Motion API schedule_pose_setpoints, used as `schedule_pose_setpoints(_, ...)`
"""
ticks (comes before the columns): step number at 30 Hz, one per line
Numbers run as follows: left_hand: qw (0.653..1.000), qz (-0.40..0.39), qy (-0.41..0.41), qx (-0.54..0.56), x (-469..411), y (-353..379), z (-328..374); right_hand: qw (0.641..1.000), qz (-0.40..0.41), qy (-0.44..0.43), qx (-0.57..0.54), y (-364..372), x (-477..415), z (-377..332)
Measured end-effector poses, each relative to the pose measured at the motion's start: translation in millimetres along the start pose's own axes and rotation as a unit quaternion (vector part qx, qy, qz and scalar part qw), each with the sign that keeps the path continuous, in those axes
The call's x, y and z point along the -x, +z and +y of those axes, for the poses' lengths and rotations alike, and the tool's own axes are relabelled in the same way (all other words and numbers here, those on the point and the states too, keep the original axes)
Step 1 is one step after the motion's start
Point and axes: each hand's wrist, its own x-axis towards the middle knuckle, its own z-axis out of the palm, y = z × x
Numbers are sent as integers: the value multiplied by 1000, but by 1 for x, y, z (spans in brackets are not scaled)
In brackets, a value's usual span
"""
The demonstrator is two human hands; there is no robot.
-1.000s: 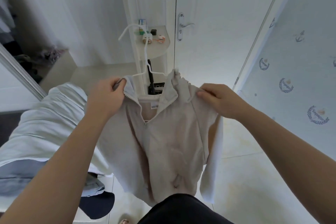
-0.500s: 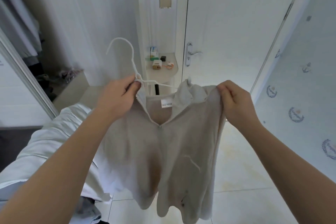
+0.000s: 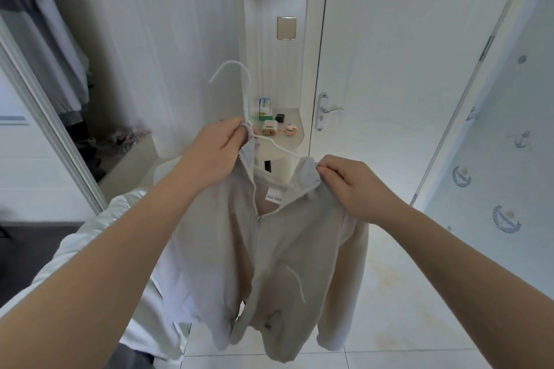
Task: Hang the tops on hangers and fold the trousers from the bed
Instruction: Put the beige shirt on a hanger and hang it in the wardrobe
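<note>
A beige zip-up top [image 3: 278, 255] hangs in front of me on a white wire hanger [image 3: 246, 99], whose hook points up and left. My left hand [image 3: 218, 147] grips the hanger's neck together with the left side of the collar. My right hand [image 3: 347, 183] pinches the right side of the collar at the zip edge. The hanger's right arm runs into the collar; its left arm is hidden by my hand. The zip is open at the neck and a white label shows inside.
White bedding [image 3: 99, 249] lies at the lower left under my left arm. An open wardrobe with hanging clothes [image 3: 45, 39] is at the left. Straight ahead stand a small rounded shelf [image 3: 287, 141] with small items and a closed white door [image 3: 389, 69]. Tiled floor [image 3: 404, 308] lies below.
My view has tilted upward and the top has risen with it. My right hand has shifted from the shoulder to the collar's zip edge. My left hand keeps its hold at the hanger's neck.
</note>
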Motion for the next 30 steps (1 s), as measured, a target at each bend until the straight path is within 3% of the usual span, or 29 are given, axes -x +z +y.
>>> schedule_pose_setpoints(5,1000,21,-12,-17,-17,-33,-32,998,53,0,-32,-6,-31,-7)
schedule_pose_setpoints(9,996,66,-39,-40,-47,-55,-67,992,40,32,-112,-7,-72,-23)
schedule_pose_setpoints(17,987,155,-33,5,-140,-109,-106,945,37,118,-301,9,-194,-79)
schedule_pose_setpoints(30,977,186,84,55,-271,-228,-158,945,175,35,-273,39,-444,-215)
